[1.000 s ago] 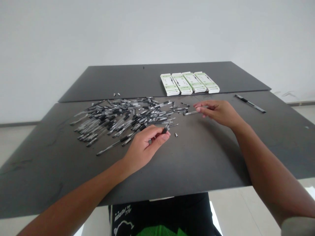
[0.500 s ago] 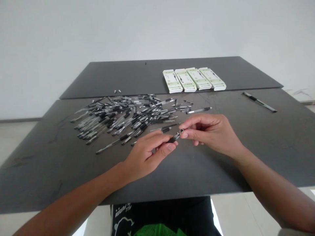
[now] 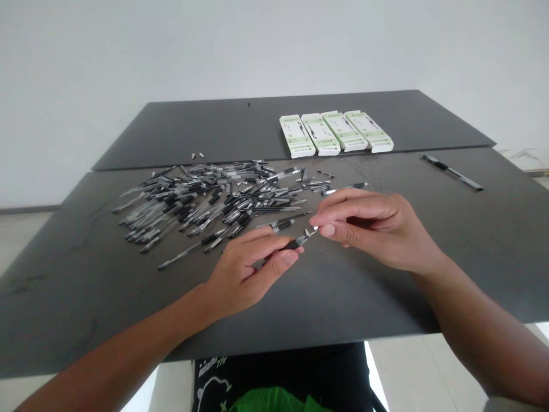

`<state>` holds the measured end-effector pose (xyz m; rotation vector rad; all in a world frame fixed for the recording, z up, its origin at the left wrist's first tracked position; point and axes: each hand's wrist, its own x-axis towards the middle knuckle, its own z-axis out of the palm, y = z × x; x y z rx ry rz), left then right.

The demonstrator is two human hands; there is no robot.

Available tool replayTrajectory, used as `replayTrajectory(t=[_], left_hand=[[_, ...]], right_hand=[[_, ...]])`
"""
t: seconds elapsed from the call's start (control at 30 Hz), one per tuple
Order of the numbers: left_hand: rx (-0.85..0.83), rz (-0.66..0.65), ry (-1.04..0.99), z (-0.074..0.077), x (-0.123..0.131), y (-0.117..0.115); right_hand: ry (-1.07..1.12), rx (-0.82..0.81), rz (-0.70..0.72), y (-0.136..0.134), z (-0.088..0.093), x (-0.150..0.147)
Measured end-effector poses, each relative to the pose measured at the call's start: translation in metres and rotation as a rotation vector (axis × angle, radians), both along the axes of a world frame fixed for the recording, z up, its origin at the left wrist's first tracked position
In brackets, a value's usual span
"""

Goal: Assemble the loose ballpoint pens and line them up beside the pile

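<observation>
The slim pen with a black grip and a clear, greyish front part (image 3: pixel 294 244) is held in the left hand (image 3: pixel 253 267), above the table. It is tilted, and its front end points toward the right hand (image 3: pixel 364 226). Its rear part is mostly hidden by the fingers. The very small, bright silvery piece (image 3: pixel 315 228) is at the fingertips of the right hand, just at the pen's front end. Whether these two are joined, I cannot tell.
</observation>
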<state>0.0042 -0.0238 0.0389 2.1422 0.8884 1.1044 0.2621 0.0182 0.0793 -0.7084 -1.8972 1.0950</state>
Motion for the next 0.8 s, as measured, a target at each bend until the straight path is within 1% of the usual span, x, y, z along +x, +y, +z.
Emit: replayTrajectory(t=[0.07, 0.2, 0.37, 0.5, 0.63, 0.8], left_hand=[[0.001, -0.001, -0.009, 0.0007, 0.0001, -0.0002], [0.001, 0.011, -0.023, 0.0022, 0.0003, -0.0003], [-0.012, 0.003, -0.009, 0.0023, 0.0008, 0.0001], [-0.02, -0.002, 0.017, 0.0007, 0.0012, 0.0001], [-0.019, 0.006, 0.042, 0.001, 0.0011, 0.0], [-0.005, 0.012, 0.098, 0.0007, 0.0016, 0.0009]], right_hand=[[-0.023, 0.037, -0.026, 0.0, 0.0013, 0.0011], [-0.046, 0.051, -0.07, -0.0002, 0.0021, 0.0032], [-0.015, 0.038, -0.047, -0.0015, -0.001, 0.003], [-0.024, 0.015, -0.06, -0.0029, -0.0048, 0.0021], [-0.034, 0.017, -0.056, -0.0039, -0.004, 0.0015], [-0.102, 0.102, -0.061, -0.0045, -0.0034, 0.0004]])
